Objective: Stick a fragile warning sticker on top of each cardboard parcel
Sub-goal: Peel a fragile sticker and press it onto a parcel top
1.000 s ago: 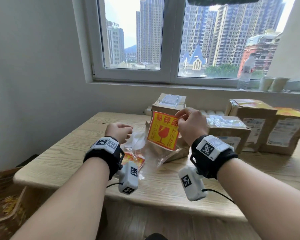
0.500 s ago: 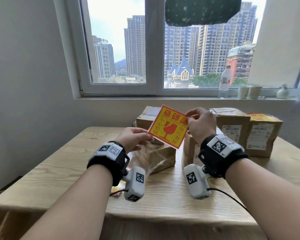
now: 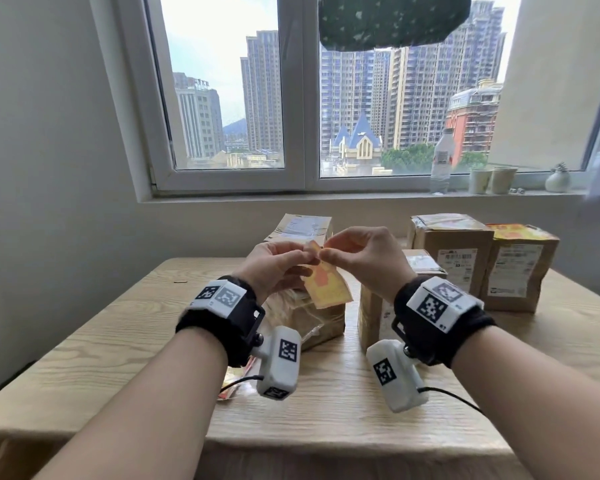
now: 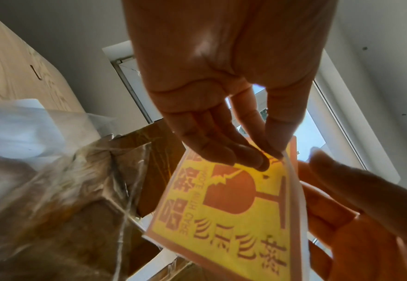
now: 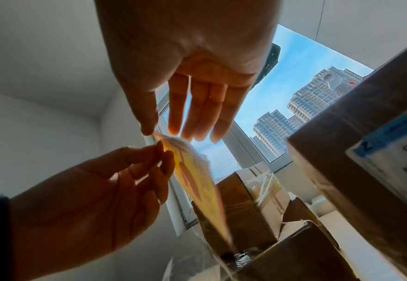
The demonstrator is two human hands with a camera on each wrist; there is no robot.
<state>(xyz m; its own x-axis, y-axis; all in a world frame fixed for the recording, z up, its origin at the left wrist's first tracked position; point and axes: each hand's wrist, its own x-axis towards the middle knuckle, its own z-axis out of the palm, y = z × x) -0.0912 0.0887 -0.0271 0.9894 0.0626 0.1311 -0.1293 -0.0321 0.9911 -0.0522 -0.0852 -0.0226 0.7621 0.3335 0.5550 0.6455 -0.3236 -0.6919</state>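
Head view | left hand point(image 3: 274, 268), right hand point(image 3: 361, 258) pinch sticker point(image 3: 326, 289) corner

Yellow sticker point(image 4: 231, 218) with red goblet print; brown parcels point(image 3: 451, 251)

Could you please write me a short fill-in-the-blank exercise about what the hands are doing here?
1. Both hands pinch the top corner of the ____ sticker.
2. The left hand and right hand hold it above the ____ table.
3. A plastic ____ stands on the windowsill.

Missing words: fragile warning; wooden; bottle
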